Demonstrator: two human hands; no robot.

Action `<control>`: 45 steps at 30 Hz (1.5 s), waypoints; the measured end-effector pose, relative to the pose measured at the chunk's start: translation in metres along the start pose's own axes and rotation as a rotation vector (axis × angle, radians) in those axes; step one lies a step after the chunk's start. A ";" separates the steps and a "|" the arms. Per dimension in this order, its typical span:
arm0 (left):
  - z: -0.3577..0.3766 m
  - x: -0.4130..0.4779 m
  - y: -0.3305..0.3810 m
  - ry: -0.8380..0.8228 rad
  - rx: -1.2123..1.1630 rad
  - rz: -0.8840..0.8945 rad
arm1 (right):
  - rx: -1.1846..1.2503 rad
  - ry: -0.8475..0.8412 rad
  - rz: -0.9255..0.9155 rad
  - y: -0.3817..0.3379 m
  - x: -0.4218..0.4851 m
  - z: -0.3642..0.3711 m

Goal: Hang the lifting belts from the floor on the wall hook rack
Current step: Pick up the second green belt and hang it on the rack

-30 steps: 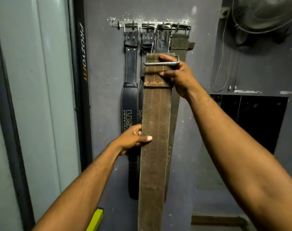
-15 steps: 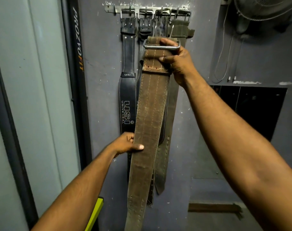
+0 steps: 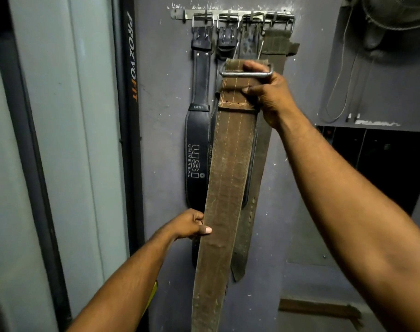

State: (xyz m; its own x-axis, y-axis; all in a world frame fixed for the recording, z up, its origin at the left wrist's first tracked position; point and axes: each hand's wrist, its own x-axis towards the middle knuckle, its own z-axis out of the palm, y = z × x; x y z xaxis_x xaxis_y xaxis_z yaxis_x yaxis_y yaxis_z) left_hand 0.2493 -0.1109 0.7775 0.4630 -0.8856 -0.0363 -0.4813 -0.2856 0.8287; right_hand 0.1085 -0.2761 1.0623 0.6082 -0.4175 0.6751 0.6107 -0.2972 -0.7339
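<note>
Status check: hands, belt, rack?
Right hand grips brown belt at buckle, left hand steadies it. Not yet hooked. Rack hooks all seem taken.

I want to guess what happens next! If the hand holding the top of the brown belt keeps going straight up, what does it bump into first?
Probably the olive strap hanging right above the right hand, then the hook rack. Depth is hard to judge.
</note>
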 end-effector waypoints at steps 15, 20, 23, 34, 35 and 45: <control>-0.015 0.002 0.036 -0.029 -0.101 0.047 | -0.009 0.008 0.031 0.004 -0.008 0.000; -0.062 -0.003 0.144 0.310 -0.551 0.374 | -0.016 -0.047 0.050 0.014 -0.015 -0.001; -0.095 -0.008 0.201 0.412 -0.562 0.526 | -0.018 -0.067 0.057 0.017 -0.018 0.000; -0.125 -0.017 0.237 0.361 -0.370 0.559 | -0.037 -0.201 0.160 0.020 -0.041 -0.014; -0.120 -0.015 0.240 0.460 -0.387 0.567 | -0.056 -0.239 0.152 0.020 -0.042 -0.013; -0.090 0.009 0.250 0.826 -0.562 0.612 | -0.017 -0.219 0.010 0.022 -0.043 -0.028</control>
State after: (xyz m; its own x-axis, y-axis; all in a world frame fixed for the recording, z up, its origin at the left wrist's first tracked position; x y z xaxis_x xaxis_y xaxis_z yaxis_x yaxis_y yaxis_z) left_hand 0.2001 -0.1576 1.0350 0.7107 -0.2533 0.6563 -0.4903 0.4907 0.7203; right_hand 0.0820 -0.2884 1.0148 0.7111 -0.2247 0.6663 0.5964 -0.3093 -0.7407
